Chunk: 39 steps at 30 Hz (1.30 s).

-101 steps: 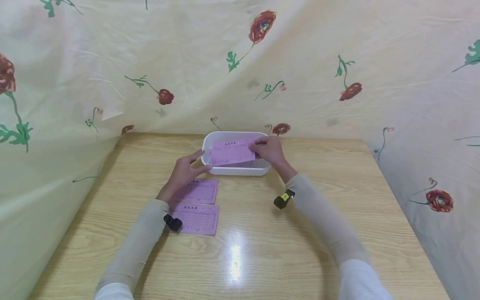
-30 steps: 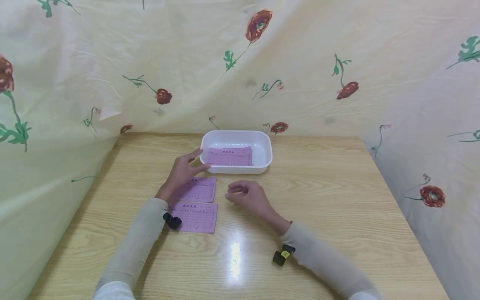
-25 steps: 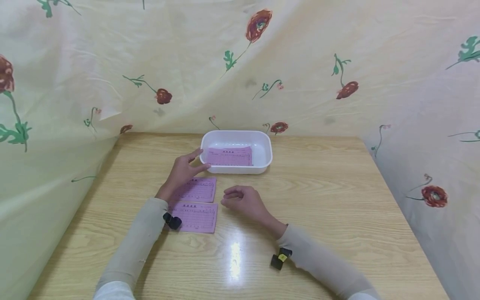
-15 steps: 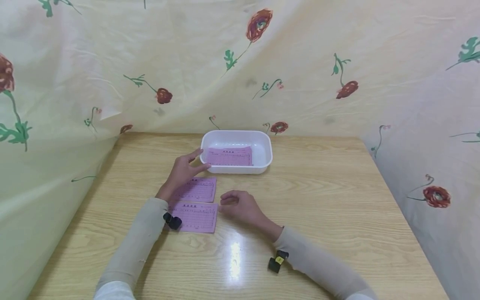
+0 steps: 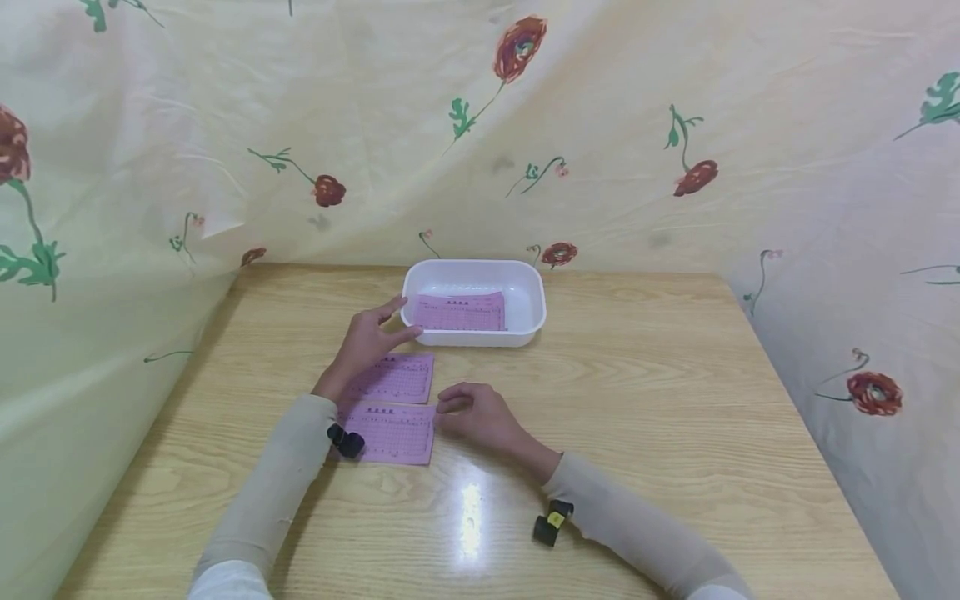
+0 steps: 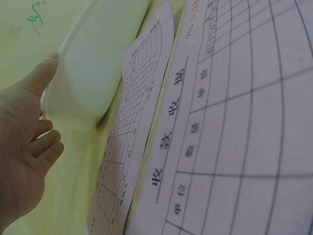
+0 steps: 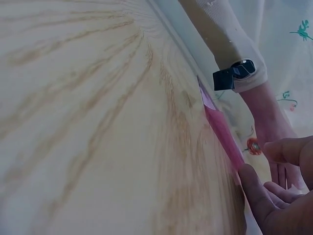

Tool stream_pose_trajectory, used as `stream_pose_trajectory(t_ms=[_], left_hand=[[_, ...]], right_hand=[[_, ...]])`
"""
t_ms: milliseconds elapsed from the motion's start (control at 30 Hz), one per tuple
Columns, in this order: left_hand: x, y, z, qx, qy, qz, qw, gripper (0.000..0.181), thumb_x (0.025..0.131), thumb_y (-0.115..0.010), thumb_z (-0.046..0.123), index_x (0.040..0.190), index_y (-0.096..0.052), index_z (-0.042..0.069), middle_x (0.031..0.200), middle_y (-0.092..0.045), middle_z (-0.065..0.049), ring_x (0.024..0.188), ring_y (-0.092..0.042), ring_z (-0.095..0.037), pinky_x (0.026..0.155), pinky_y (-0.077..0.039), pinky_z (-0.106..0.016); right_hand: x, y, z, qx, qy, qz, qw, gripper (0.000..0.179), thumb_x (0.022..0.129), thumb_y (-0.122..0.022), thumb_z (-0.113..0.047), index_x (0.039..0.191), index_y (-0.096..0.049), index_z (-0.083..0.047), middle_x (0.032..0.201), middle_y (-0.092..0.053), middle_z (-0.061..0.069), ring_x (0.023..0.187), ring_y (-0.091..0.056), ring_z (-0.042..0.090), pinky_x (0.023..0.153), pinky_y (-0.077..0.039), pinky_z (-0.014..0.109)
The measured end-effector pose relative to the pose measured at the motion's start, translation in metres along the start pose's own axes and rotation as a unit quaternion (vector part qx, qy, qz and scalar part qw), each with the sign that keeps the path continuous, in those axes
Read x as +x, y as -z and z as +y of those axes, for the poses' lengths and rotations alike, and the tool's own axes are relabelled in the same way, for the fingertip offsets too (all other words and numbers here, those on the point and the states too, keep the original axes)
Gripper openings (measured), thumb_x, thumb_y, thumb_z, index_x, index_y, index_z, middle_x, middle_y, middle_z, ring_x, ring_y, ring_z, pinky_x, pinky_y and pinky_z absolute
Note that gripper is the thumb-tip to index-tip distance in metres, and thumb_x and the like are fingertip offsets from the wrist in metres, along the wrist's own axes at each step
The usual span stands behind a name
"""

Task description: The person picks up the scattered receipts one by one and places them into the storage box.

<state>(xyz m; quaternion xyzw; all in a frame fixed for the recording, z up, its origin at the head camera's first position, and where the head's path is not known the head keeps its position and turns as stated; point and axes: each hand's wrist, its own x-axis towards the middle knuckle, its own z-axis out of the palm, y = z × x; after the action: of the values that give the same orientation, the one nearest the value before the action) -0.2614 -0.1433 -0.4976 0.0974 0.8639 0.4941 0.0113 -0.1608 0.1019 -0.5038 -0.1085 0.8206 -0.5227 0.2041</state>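
Note:
In the head view my left hand (image 5: 367,340) holds the left end of a white plastic tray (image 5: 529,304), its thumb on the front rim. A pink printed receipt (image 5: 459,314) lies inside the tray. Two more pink receipts lie in front, the upper receipt (image 5: 405,379) and the lower receipt (image 5: 396,437); my left forearm partly covers both. My right hand (image 5: 487,421) is at the lower receipt's right edge, thumb and forefinger apart. In the right wrist view one fingertip touches the edge of a pink receipt (image 7: 225,134).
The wooden table (image 5: 637,375) carries these things. A floral cloth (image 5: 615,100) hangs behind the tray and along both sides. Black cameras sit on both wrists, such as the right wrist camera (image 5: 550,525).
My right hand has let go of the receipt, which now lies in the tray. It has moved down and left to the lower receipt's edge. The left hand has stayed at the tray.

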Motion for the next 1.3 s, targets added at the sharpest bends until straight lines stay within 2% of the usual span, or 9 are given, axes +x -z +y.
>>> stream_pose_trajectory(t_ms=[467, 967, 1200, 1300], left_hand=[[0.002, -0.002, -0.001, 0.001, 0.007, 0.000, 1.0000, 0.084, 0.086, -0.078, 0.054, 0.153, -0.046, 0.016, 0.162, -0.038, -0.002, 0.147, -0.040, -0.036, 0.120, -0.037, -0.053], [0.000, -0.001, -0.002, -0.010, 0.011, 0.003, 0.9999, 0.084, 0.086, -0.078, 0.054, 0.154, -0.046, 0.017, 0.163, -0.036, -0.008, 0.147, -0.039, -0.039, 0.120, -0.037, -0.054], [0.000, -0.001, 0.000, -0.010, 0.022, 0.002, 0.9997, 0.084, 0.086, -0.078, 0.055, 0.154, -0.045, 0.018, 0.163, -0.036, -0.008, 0.148, -0.038, -0.037, 0.121, -0.036, -0.053], [0.000, -0.001, 0.001, -0.008, 0.021, 0.003, 0.9997, 0.085, 0.085, -0.078, 0.056, 0.154, -0.045, 0.018, 0.163, -0.036, -0.007, 0.147, -0.039, -0.037, 0.120, -0.036, -0.053]], right_hand=[[0.005, -0.004, -0.003, 0.064, -0.028, -0.013, 0.9974, 0.037, 0.086, -0.081, -0.019, 0.118, -0.070, -0.004, 0.100, -0.077, 0.009, 0.083, -0.075, 0.020, 0.076, -0.064, 0.032], [0.009, -0.005, -0.003, 0.038, -0.033, -0.010, 0.9987, 0.034, 0.084, -0.083, -0.022, 0.113, -0.072, -0.008, 0.093, -0.077, 0.002, 0.080, -0.073, 0.017, 0.076, -0.062, 0.029], [0.012, -0.006, -0.002, 0.052, -0.044, -0.007, 0.9977, 0.035, 0.083, -0.085, -0.021, 0.111, -0.072, -0.006, 0.089, -0.076, 0.003, 0.073, -0.074, 0.020, 0.067, -0.064, 0.032], [0.012, -0.006, -0.004, 0.032, -0.042, -0.002, 0.9986, 0.034, 0.081, -0.086, -0.022, 0.108, -0.073, -0.007, 0.085, -0.076, 0.001, 0.070, -0.074, 0.019, 0.065, -0.064, 0.033]])
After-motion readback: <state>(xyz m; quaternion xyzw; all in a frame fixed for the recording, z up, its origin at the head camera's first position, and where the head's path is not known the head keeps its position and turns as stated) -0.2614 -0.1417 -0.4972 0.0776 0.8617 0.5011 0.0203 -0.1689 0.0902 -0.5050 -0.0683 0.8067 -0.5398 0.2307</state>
